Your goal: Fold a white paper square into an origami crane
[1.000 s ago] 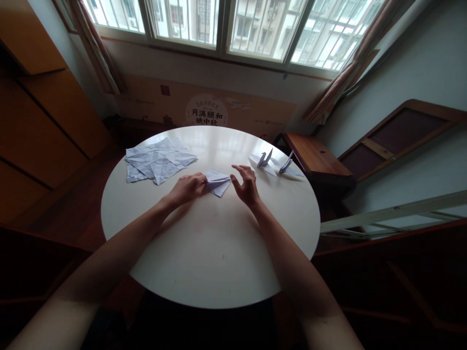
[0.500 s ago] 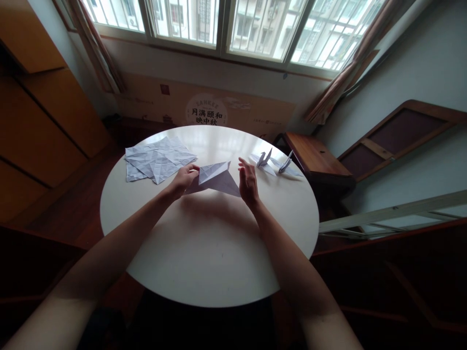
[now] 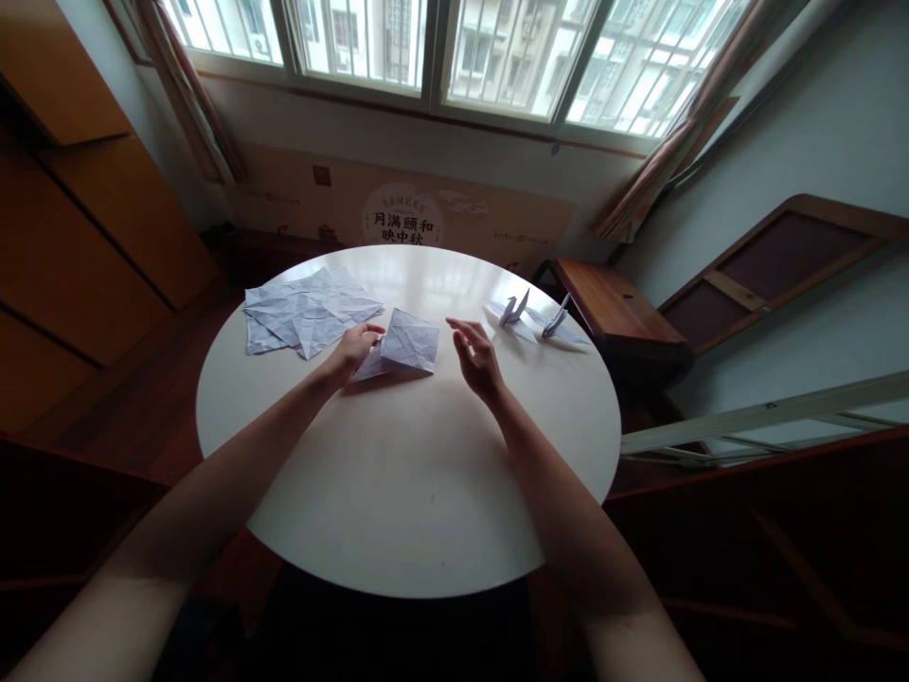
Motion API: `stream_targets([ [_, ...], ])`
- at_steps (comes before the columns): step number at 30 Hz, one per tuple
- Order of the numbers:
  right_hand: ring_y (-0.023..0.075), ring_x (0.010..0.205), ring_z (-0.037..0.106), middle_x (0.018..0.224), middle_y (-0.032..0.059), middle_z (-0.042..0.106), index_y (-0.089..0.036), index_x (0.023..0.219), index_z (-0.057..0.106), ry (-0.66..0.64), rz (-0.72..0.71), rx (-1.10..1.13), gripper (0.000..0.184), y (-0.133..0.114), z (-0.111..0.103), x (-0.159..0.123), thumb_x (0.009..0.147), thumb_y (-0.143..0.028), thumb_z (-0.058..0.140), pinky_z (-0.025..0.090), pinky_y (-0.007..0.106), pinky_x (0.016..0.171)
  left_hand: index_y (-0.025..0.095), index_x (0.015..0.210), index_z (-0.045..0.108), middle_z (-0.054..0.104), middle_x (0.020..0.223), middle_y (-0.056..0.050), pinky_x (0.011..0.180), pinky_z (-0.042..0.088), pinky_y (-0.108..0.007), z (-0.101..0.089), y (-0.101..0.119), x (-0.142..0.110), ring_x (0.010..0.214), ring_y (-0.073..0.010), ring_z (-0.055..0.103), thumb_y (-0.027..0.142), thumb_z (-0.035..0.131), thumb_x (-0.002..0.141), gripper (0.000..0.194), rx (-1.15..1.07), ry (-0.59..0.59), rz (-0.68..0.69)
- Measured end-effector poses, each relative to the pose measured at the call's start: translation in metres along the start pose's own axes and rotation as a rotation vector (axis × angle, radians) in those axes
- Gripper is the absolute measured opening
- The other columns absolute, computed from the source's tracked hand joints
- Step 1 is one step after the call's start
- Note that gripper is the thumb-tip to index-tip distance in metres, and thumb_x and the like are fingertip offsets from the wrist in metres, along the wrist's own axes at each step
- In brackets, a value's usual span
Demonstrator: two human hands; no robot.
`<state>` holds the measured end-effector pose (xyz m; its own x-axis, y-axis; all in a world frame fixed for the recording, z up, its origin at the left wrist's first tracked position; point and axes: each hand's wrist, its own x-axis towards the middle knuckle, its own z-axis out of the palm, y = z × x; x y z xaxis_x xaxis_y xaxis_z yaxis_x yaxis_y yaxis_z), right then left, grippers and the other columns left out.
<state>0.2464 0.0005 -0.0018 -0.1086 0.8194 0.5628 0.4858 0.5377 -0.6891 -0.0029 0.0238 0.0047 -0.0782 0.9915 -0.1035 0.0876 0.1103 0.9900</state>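
A creased white sheet of paper [image 3: 412,341], partly folded over on itself, is near the middle of the round table. My left hand [image 3: 355,350] grips its left edge, thumb and fingers closed on the paper. To the right of the sheet, my right hand [image 3: 478,356] hovers with fingers apart and nothing in them; a gap lies between it and the paper. Just left of my left hand lies a pile of creased paper sheets [image 3: 309,308]. Beyond my right hand stand two folded paper cranes, one nearer [image 3: 515,314] and one farther right [image 3: 558,322].
The round white table [image 3: 404,483] has a glossy top. At its right stands a low wooden table [image 3: 614,298]. Barred windows [image 3: 440,47] and a printed banner [image 3: 469,213] are behind, with a wooden cabinet [image 3: 92,237] at the left.
The paper has dropped lower and leftward, its folded part now lying flatter with its creased face showing. My right hand has come away from the sheet's right corner; my left hand keeps its grip.
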Motion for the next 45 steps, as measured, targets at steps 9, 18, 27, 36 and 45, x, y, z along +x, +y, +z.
stream_targets([
  [9,0.0309,0.126,0.061,0.123,0.0101,0.076,-0.028,0.11,0.083,-0.415,0.04,-0.259,0.023,0.006,0.008,-0.009,0.096,-0.039,0.069,0.045,0.052,0.112,0.018,0.127,0.067,0.057,0.138,-0.015,0.106,0.051,-0.051,-0.005,-0.017,-0.002,0.125,-0.0324,0.06,0.016,0.068,0.083,0.044,0.693,-0.081,0.639],
  [18,0.0291,0.124,0.065,0.126,0.0102,0.077,-0.023,0.115,0.081,-0.243,-0.04,-0.254,0.025,0.008,0.005,-0.006,0.097,-0.029,0.065,0.048,0.05,0.111,0.028,0.119,0.079,0.071,0.123,-0.008,0.109,0.043,-0.05,-0.003,-0.011,-0.016,0.116,-0.0276,0.065,0.024,0.06,0.099,0.028,0.917,-0.556,0.792],
  [27,0.0304,0.123,0.068,0.116,0.0102,0.081,-0.025,0.119,0.08,-0.401,0.009,-0.313,0.03,-0.006,0.005,-0.009,0.095,-0.041,0.072,0.042,0.051,0.114,0.024,0.137,0.068,0.069,0.139,-0.011,0.129,0.012,-0.063,-0.004,-0.002,-0.023,0.151,-0.0317,0.043,0.045,0.048,0.109,0.041,1.052,-0.501,0.746],
  [36,0.0266,0.111,0.067,0.117,0.0099,0.076,-0.025,0.113,0.082,-0.276,0.005,-0.302,0.03,0.0,0.006,-0.008,0.095,-0.016,0.059,0.046,0.045,0.104,0.027,0.134,0.07,0.058,0.153,-0.012,0.127,0.013,-0.068,0.0,-0.009,-0.021,0.147,-0.0304,0.049,0.028,0.041,0.109,0.038,1.048,-0.553,0.694],
  [45,0.0297,0.11,0.063,0.116,0.0124,0.07,-0.026,0.123,0.079,-0.26,0.166,-0.43,0.039,0.006,0.007,-0.009,0.091,-0.015,0.059,0.048,0.049,0.103,0.017,0.142,0.057,0.069,0.136,-0.017,0.128,0.012,-0.066,-0.002,-0.007,-0.019,0.151,-0.0339,0.046,0.041,0.055,0.105,0.045,0.993,-0.553,0.693],
])
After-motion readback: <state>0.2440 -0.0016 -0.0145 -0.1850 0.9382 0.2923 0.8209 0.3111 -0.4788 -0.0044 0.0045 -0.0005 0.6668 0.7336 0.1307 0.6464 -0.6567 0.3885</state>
